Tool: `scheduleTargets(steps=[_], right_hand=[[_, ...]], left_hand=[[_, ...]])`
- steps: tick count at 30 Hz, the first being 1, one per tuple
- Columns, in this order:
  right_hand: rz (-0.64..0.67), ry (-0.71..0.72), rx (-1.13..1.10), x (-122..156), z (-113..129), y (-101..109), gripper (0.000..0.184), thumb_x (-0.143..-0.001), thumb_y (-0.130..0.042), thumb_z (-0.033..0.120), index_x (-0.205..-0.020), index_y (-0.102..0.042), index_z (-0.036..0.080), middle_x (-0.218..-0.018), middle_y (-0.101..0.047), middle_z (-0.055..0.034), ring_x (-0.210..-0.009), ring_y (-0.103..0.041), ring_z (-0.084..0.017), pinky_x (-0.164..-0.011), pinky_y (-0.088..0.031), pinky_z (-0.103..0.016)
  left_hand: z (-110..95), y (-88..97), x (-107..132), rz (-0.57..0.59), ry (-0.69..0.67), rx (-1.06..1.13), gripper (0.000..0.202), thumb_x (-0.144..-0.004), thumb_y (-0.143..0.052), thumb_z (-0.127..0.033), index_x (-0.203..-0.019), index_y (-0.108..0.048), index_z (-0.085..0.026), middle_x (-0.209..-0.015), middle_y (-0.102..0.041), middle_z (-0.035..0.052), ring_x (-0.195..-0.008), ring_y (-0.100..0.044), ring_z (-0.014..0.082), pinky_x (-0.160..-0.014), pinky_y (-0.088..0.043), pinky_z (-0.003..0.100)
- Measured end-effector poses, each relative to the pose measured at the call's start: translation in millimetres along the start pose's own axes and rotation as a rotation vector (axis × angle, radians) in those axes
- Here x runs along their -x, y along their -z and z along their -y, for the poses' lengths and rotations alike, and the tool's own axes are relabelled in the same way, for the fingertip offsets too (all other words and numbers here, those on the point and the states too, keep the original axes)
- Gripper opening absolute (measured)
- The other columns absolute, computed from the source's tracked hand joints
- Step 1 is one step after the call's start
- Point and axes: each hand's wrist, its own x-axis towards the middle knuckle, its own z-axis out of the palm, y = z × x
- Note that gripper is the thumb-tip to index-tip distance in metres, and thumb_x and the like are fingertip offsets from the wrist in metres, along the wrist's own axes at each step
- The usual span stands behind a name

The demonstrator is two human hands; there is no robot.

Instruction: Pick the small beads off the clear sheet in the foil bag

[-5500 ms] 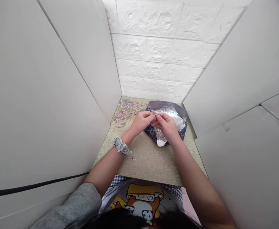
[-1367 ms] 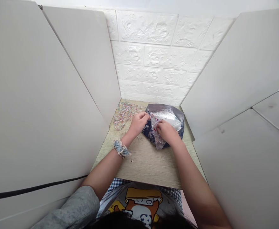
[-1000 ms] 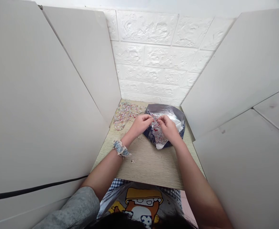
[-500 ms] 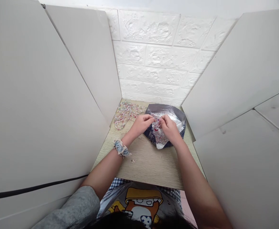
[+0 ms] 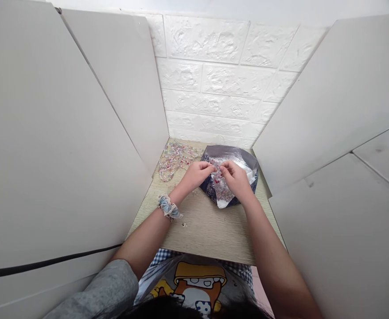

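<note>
Both hands meet over an open bag (image 5: pixel 227 153) with a silvery lining and a dark blue patterned outside. Many small pink, red and clear beads (image 5: pixel 221 188) lie in its mouth. My left hand (image 5: pixel 199 172) is closed in a pinch at the bag's left side, thumb against forefinger. My right hand (image 5: pixel 236 177) pinches just opposite, its fingertips almost touching the left ones. Whatever sits between the fingertips is too small to make out. Left of the bag, strings of colourful beads (image 5: pixel 176 157) lie in a loose heap on the wooden tabletop (image 5: pixel 208 230).
White panels (image 5: pixel 114 75) rise close on the left, and more panels (image 5: pixel 314 115) on the right. A white brick-patterned wall (image 5: pixel 211 79) stands behind the tabletop. A tiny pale bit (image 5: pixel 184 224) lies near the front. A scrunchie (image 5: pixel 169 207) circles my left wrist.
My right fingers have shifted slightly left, closer to the left fingertips. The bag and bead strings stay in place.
</note>
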Motion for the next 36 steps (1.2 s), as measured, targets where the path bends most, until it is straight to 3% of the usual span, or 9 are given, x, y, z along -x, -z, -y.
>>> scheduleTargets(steps=[4, 12, 19, 26, 36], right_hand=[[-0.005, -0.087, -0.235, -1.7, -1.2, -0.4, 0.015, -0.073, -0.05, 0.03, -0.081, -0.057, 0.019, -0.074, -0.058, -0.0012, -0.065, -0.052, -0.014, -0.061, -0.041, -0.027], [0.066, -0.225, -0.649, -3.1, -0.9, -4.6, 0.019, -0.063, -0.063, 0.03, -0.078, -0.061, 0.02, -0.075, -0.063, -0.0006, -0.072, -0.059, -0.016, -0.075, -0.047, -0.034], [0.065, -0.243, -0.815, -2.2, -2.8, -6.5, 0.018, -0.062, -0.067, 0.03, -0.077, -0.065, 0.021, -0.075, -0.065, 0.0007, -0.072, -0.06, -0.014, -0.078, -0.047, -0.031], [0.08, -0.317, -1.081, -1.8, -2.4, -14.5, 0.019, -0.059, -0.07, 0.031, -0.074, -0.065, 0.02, -0.071, -0.066, 0.0005, -0.067, -0.059, -0.011, -0.073, -0.048, -0.025], [0.106, -0.35, -1.147, -1.6, -2.0, -16.2, 0.021, -0.058, -0.072, 0.029, -0.075, -0.064, 0.02, -0.071, -0.066, 0.0009, -0.068, -0.06, -0.009, -0.074, -0.047, -0.022]], left_hand=[[-4.3, 0.3, 1.0, 0.002, 0.002, 0.022, 0.028, -0.069, -0.049, -0.036, -0.07, -0.064, -0.012, -0.06, -0.057, -0.0007, -0.057, -0.046, 0.0087, -0.056, -0.034, 0.02], [-9.0, 2.0, 4.8, 0.077, -0.045, 0.036, 0.032, -0.07, -0.048, -0.039, -0.072, -0.063, -0.011, -0.065, -0.059, 0.0012, -0.062, -0.048, 0.01, -0.059, -0.035, 0.021], [-6.3, 2.3, 5.4, 0.083, -0.082, 0.016, 0.037, -0.071, -0.047, -0.044, -0.073, -0.063, -0.011, -0.066, -0.059, 0.0013, -0.064, -0.049, 0.011, -0.06, -0.035, 0.021], [-4.4, 0.6, 3.0, 0.059, -0.106, 0.071, 0.032, -0.073, -0.047, -0.038, -0.076, -0.063, -0.011, -0.074, -0.063, 0.0027, -0.069, -0.053, 0.0111, -0.063, -0.039, 0.021], [-1.7, 1.2, 1.4, 0.055, -0.124, 0.048, 0.03, -0.074, -0.047, -0.036, -0.076, -0.063, -0.011, -0.075, -0.064, 0.0031, -0.069, -0.054, 0.0109, -0.064, -0.04, 0.021]])
